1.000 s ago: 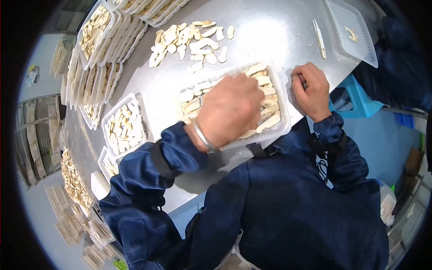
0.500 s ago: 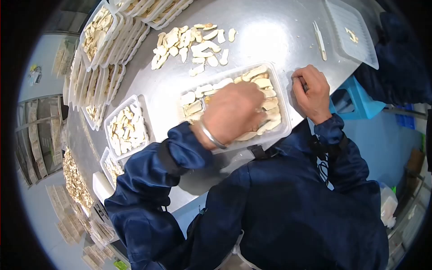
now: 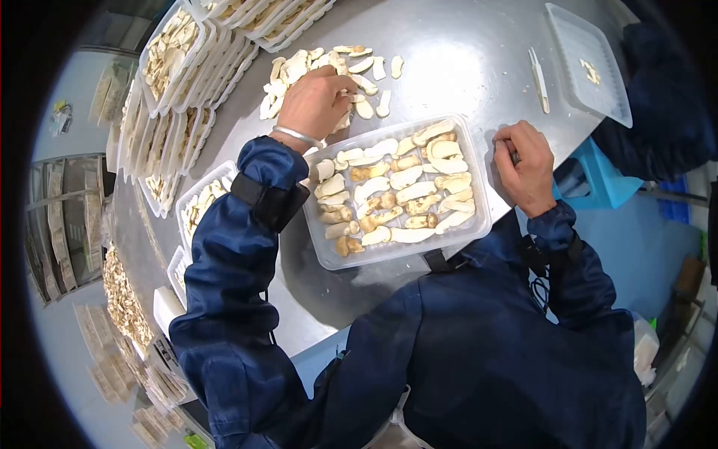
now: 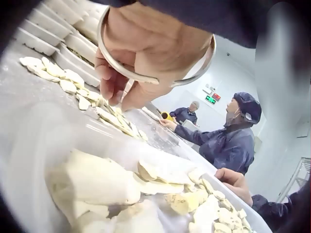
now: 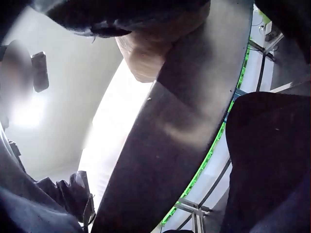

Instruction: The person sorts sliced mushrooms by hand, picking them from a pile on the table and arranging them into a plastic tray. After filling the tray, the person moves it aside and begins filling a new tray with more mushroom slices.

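My left hand (image 3: 310,101), with a metal bangle at its wrist, reaches over a loose pile of pale mushroom slices (image 3: 364,84) on the steel table. In the left wrist view its thumb and bent fingers point down at the slices (image 4: 109,116); I cannot tell whether they pinch one. Nearer my body sits a clear plastic tray (image 3: 483,198), lined with mushroom slices (image 3: 407,176) in rows. To the right of that tray, my right hand (image 3: 526,168) rests at the table's edge, fingers loosely curled. The right wrist view shows just part of this hand (image 5: 146,58).
Stacked trays of slices (image 3: 232,71) rise at the back left, with a smaller filled tray (image 3: 202,206) before them. At the right lie a slim white tool (image 3: 538,82) and a shallow tray (image 3: 617,97). A blue stool (image 3: 602,179) stands below; another person (image 4: 231,136) works across.
My left hand has lifted off the lined tray and moved away from my body to the loose pile, uncovering the rows. The right hand stays at the table's edge.
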